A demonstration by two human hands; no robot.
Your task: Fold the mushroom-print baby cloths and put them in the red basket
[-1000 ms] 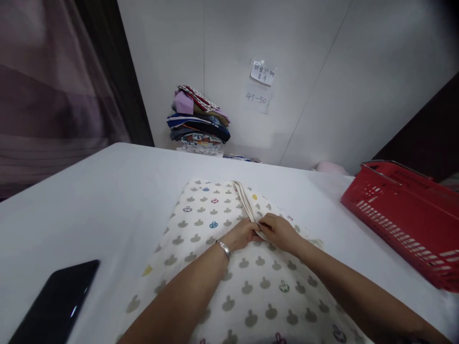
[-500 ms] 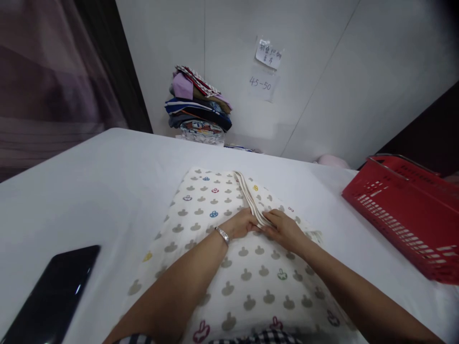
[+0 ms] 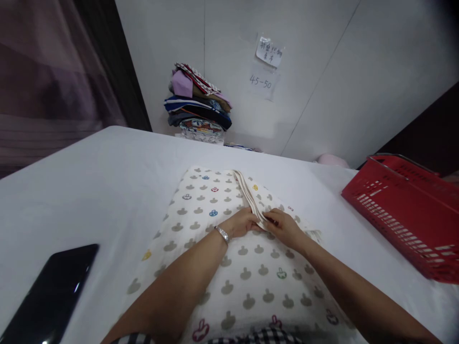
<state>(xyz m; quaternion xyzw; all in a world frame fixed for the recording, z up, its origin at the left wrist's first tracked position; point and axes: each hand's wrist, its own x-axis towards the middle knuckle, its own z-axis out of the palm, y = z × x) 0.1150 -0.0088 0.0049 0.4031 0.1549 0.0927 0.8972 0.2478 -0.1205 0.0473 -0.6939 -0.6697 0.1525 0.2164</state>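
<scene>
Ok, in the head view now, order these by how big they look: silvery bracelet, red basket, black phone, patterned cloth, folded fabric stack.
1. Patterned cloth
2. Red basket
3. Black phone and folded fabric stack: too alike to rank
4. Silvery bracelet

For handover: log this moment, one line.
left hand: holding white mushroom-print cloth, layered edge; right hand: same edge; black rectangular phone: left side
</scene>
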